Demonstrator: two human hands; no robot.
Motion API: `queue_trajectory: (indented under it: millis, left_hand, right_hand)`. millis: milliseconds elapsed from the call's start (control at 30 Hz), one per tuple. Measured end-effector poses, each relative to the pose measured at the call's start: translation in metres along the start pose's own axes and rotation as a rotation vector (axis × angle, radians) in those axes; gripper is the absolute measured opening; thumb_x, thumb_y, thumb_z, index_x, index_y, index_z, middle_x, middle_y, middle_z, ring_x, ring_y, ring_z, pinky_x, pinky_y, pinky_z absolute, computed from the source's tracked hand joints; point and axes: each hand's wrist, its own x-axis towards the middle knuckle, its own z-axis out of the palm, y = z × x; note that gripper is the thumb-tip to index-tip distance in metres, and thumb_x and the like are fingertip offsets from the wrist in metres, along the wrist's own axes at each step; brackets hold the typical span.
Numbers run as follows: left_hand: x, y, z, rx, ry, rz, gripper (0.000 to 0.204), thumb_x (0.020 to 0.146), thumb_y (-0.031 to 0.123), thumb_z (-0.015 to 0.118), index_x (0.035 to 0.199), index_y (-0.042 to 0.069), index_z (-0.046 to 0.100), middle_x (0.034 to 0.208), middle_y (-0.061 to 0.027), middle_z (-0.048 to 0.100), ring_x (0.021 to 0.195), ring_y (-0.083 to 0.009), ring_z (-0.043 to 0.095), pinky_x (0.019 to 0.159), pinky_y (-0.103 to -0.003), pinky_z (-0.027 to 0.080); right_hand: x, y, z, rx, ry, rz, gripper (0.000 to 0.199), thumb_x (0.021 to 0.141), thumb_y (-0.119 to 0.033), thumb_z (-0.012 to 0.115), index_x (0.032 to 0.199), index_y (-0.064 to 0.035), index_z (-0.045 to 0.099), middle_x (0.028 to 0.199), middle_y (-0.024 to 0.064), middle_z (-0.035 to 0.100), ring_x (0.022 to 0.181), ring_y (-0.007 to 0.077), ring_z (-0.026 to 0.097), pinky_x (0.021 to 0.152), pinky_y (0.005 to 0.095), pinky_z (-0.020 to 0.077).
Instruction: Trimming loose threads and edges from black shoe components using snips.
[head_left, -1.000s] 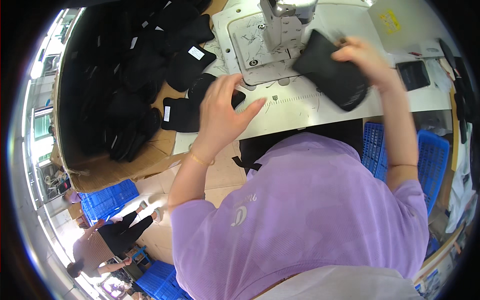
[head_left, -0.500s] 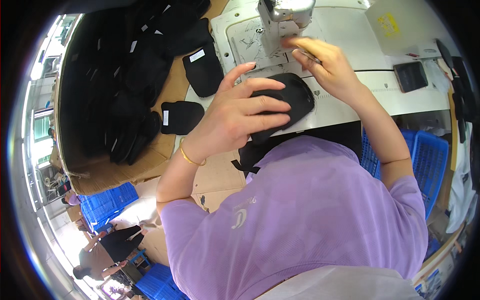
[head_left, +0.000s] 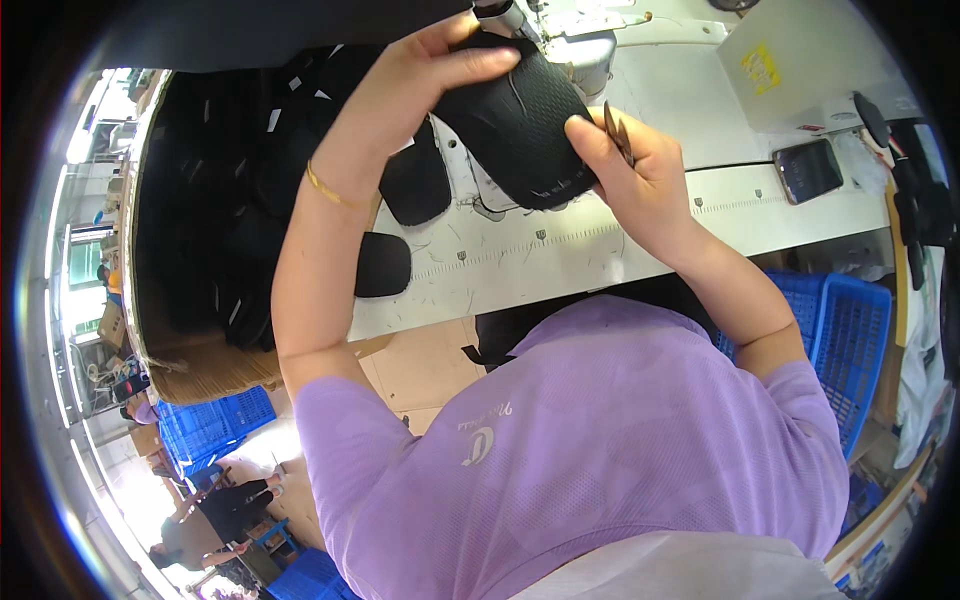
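Observation:
Raised in front of the sewing machine is a rounded black fabric piece, with a loose thread lying across its ribbed face. My left hand is closed on its upper left edge, thumb on top. My right hand pinches the lower right edge with the thumb. Small dark metal thread snips are tucked in the same right hand, tips pointing up. Two similar black pieces, a larger one and a smaller one, lie on the worktable by my left forearm.
At the left stands a big cardboard box full of black pieces. The white worktable carries a printed ruler strip and thread scraps. A phone lies at the right. Blue crates stand below, and another person is far left.
The fabric piece has risen from the table edge toward the machine and turned. My left hand moved up and away with it. My right hand came down from the machine onto its edge.

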Motion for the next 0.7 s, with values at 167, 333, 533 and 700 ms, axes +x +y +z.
queue_trajectory:
  millis: [167,333,533,700]
  left_hand:
    - [0.038,-0.029,-0.046,-0.195,-0.053,-0.017,0.021,0.09,0.016,0.065,0.104,0.002,0.072,0.105,-0.0067,0.07,0.101,-0.0155,0.064,0.092,-0.026,0.047]
    - [0.045,-0.028,-0.048,-0.059,-0.133,-0.081,0.031,0.092,0.025,0.062,0.111,0.002,0.07,0.108,-0.0066,0.07,0.104,-0.0161,0.062,0.094,-0.029,0.047]
    - [0.015,-0.016,-0.005,0.596,0.264,0.028,0.042,0.088,0.035,0.067,0.112,0.001,0.068,0.103,-0.0102,0.069,0.093,-0.0196,0.061,0.085,-0.035,0.047]
    - [-0.028,-0.036,0.004,1.171,0.379,1.127,0.036,0.076,0.018,0.068,0.109,0.004,0.067,0.111,-0.0076,0.064,0.095,-0.0234,0.059,0.081,-0.036,0.046]
  right_hand:
    - [0.016,-0.009,0.005,0.166,-0.004,0.115,0.034,0.096,-0.025,0.056,0.071,-0.0028,0.053,0.055,-0.0031,0.045,0.054,0.0037,0.04,0.048,0.0248,0.0317]
    - [0.014,-0.018,0.008,0.222,-0.045,0.083,0.035,0.096,-0.026,0.057,0.07,-0.0031,0.055,0.056,-0.0015,0.054,0.054,0.0041,0.044,0.051,0.0243,0.0355]
    - [0.009,-0.013,0.005,0.094,-0.095,0.05,0.034,0.095,-0.023,0.057,0.067,-0.0032,0.055,0.058,0.0002,0.06,0.054,0.0039,0.046,0.051,0.0239,0.036]
    - [0.003,-0.016,0.005,0.162,-0.085,0.112,0.034,0.094,-0.023,0.056,0.065,-0.0041,0.055,0.057,-0.0006,0.058,0.053,0.0033,0.044,0.05,0.0238,0.0347]
